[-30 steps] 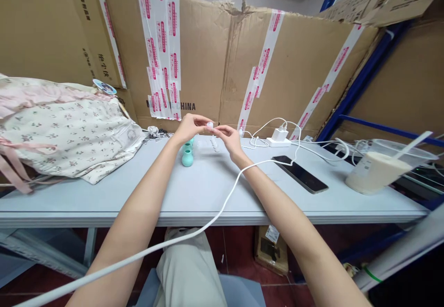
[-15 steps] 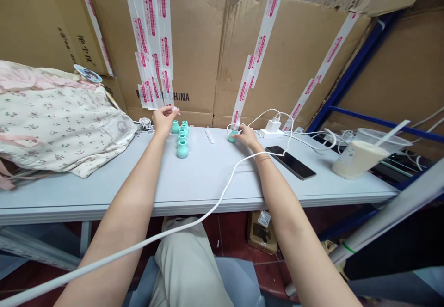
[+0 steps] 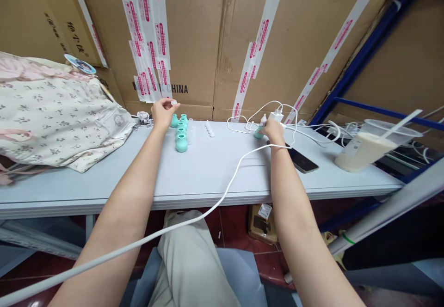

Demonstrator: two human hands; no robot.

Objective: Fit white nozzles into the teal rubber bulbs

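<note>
My left hand (image 3: 162, 114) is closed in a pinch on a small whitish translucent piece (image 3: 174, 102), its exact kind too small to tell. It hovers at the back left, just behind several open-necked mint-green squat bottles (image 3: 181, 144) standing in rows. On the right, my right hand (image 3: 274, 131) grips another mint-green bottle (image 3: 258, 133), with a pale pointed top (image 3: 263, 119) on it. This bottle is at the tabletop beside a white cable; fingers partly cover it. Small white pieces (image 3: 210, 129) lie in a line mid-table, and clear pieces (image 3: 190, 135) are next to the bottles.
A black phone (image 3: 302, 161) lies under my right forearm. Behind it are a white charger (image 3: 276, 115) and tangled cables. A cup of pale drink (image 3: 360, 152) stands at right, a floral cloth bag (image 3: 58, 117) at left. A long white cable (image 3: 225, 189) crosses the foreground.
My right hand has moved right with the green bottle, towards the charger and phone. My left hand keeps its pinch near the same place. The view has tilted slightly.
</note>
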